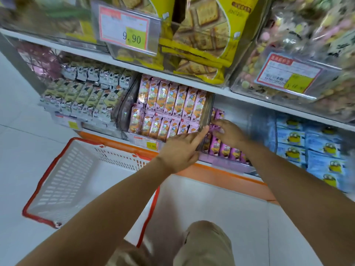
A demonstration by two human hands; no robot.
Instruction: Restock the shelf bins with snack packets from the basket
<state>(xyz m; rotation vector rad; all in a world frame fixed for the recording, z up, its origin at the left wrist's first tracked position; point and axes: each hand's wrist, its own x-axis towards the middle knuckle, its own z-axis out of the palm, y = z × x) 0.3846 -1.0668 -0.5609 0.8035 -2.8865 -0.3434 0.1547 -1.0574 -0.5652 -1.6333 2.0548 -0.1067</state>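
Stock: packets [224,148], purple, stand in rows in a clear bin [226,165] on the low shelf [221,175], between pink packs [171,104] and blue packs [311,143].
Right hand [229,134]: fingers curled, gripping the rear packets.
Left hand [179,148]: flat, fingers straight, touching the bin's left wall.
Basket [48,169]: on the floor, left of the arms.

Open room is being left at the back of the bin behind the purple packets [224,148], and entry from above is being limited by the white shelf board [192,82]. The left side of that gap is being closed off by the clear bin wall [209,110], with pink-and-orange packets [172,110] packed tight beyond it. The right side is being bounded by blue packets [317,150]. The bin's mouth is being partly taken up by the left hand [180,150] and the right hand [230,134]. The basket [63,175] is being left open from above.
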